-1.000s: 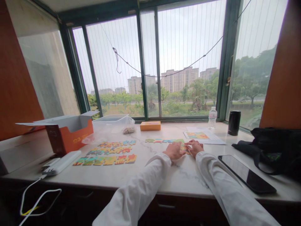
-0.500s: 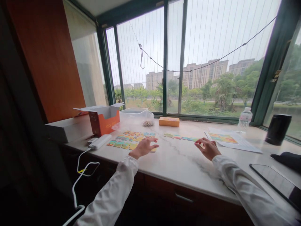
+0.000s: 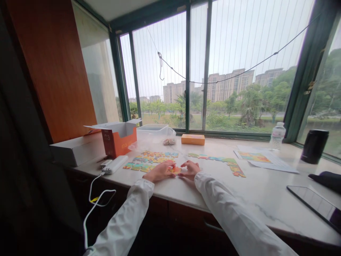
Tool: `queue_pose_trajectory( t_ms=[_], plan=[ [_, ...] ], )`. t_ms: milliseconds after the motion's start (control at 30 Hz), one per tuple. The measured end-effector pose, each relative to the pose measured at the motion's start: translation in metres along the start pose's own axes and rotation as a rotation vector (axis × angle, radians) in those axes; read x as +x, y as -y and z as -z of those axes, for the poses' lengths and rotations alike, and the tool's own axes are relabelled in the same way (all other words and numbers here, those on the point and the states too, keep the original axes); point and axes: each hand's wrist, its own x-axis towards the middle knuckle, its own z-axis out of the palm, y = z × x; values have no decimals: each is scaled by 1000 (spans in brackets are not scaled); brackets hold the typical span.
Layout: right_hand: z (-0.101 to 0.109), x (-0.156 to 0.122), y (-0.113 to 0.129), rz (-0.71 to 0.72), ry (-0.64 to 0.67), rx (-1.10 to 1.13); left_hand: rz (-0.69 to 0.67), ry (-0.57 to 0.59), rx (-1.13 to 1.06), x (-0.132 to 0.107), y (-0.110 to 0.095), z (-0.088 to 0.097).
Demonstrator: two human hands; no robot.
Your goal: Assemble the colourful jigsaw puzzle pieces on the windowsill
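Right of the orange box (image 3: 118, 140): left hand (image 3: 159, 171), right hand (image 3: 190, 169) on a puzzle piece (image 3: 176, 170), clamping I cannot tell; likely light, stiff; pinch its edges.

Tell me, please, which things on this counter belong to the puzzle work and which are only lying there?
In use: left hand and right hand, both touching the sorted puzzle pieces; joined puzzle strip; picture sheet.
Lying about: water bottle; black cup; power bank; dark tablet; black bag.
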Motion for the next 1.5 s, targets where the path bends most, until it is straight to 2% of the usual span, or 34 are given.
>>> queue_pose_trajectory(
  t_ms=[133, 233, 333, 433, 600, 767, 867, 933, 1033, 1167, 1333, 1500],
  plan=[
    [-3, 7, -4, -21, 22, 55, 5, -67, -17, 3, 9, -1],
    [0, 10, -7, -14, 45, 157, -71, -114, 26, 5, 5, 1],
    [7, 10, -13, -7, 71, 359, -153, -187, 86, 6, -14, 3],
    [21, 1, -27, -21, -1, 462, -206, -227, 111, 10, -44, -3],
    [66, -38, -77, -59, -100, 473, -316, -214, 73, 41, -102, -36],
    [119, -94, -143, -213, -133, 535, -438, -92, 5, 92, -154, -83],
    [140, -121, -174, -313, -162, 541, -488, -31, -11, 121, -180, -107],
    [146, -132, -190, -389, -174, 519, -486, 5, 37, 135, -191, -121],
    [145, -141, -207, -474, -188, 473, -445, 31, 152, 147, -198, -136],
    [139, -141, -214, -447, -276, 263, -406, 7, 202, 150, -196, -148],
    [139, -138, -210, -388, -296, 24, -395, 2, 192, 150, -193, -152],
    [140, -137, -206, -367, -304, -8, -399, -5, 185, 149, -194, -151]
  ],
)
